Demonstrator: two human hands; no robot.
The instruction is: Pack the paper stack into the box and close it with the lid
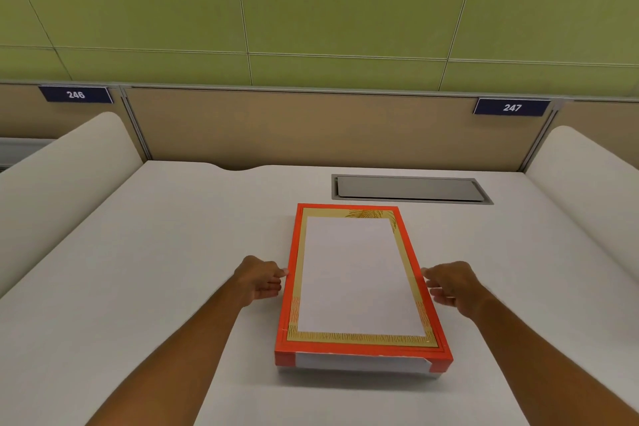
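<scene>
A flat rectangular box (359,372) lies on the white table, long side pointing away from me. Its red lid (356,277), with a gold patterned border and a white centre panel, sits on top and covers it. Only a pale strip of the box shows under the lid's near edge. The paper stack is not visible. My left hand (261,278) rests against the lid's left side, fingertips touching the red edge. Opposite it, my right hand (449,284) has its fingertips against the lid's right edge. Both hands pinch the lid from the sides with loosely curled fingers.
A grey cable hatch (411,188) is set into the table (173,252) behind the box. Rounded white dividers rise at the left (69,162) and right (587,169). A tan partition with number plates 246 and 247 stands at the back.
</scene>
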